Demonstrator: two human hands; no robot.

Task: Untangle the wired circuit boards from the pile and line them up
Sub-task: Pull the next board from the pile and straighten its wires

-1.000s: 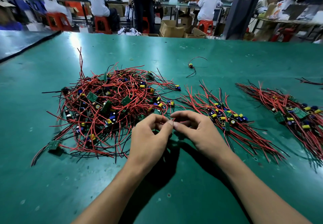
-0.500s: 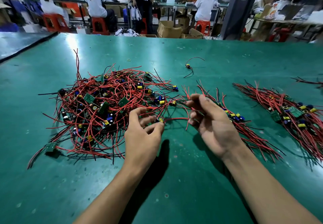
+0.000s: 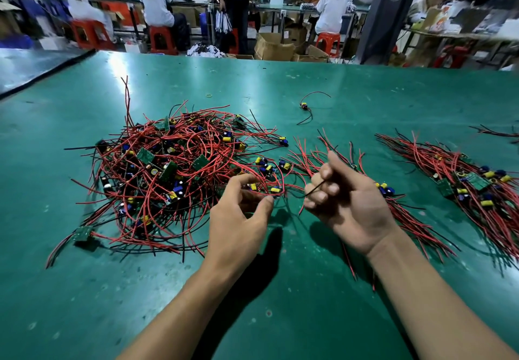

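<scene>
Hands meet at a tangled pile of red-wired green circuit boards (image 3: 174,171) on a green counter (image 3: 84,303). The left hand (image 3: 238,219) pinches a red wire loop (image 3: 282,185) in its grip, likely anchoring it. The right hand (image 3: 351,205) has its grip clamped on a thin black wire (image 3: 314,189), seemingly teasing one board free.

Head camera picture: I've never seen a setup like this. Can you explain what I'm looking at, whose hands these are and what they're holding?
There is no machine here. One camera, worn on a person's head, looks down at their own two bare hands. On the green table lies a tangled pile of small circuit boards with red and black wires. Farther right is a lined-up bunch. The left hand seems to pinch a red wire at the pile's edge. The right hand grips a thin black wire.
</scene>
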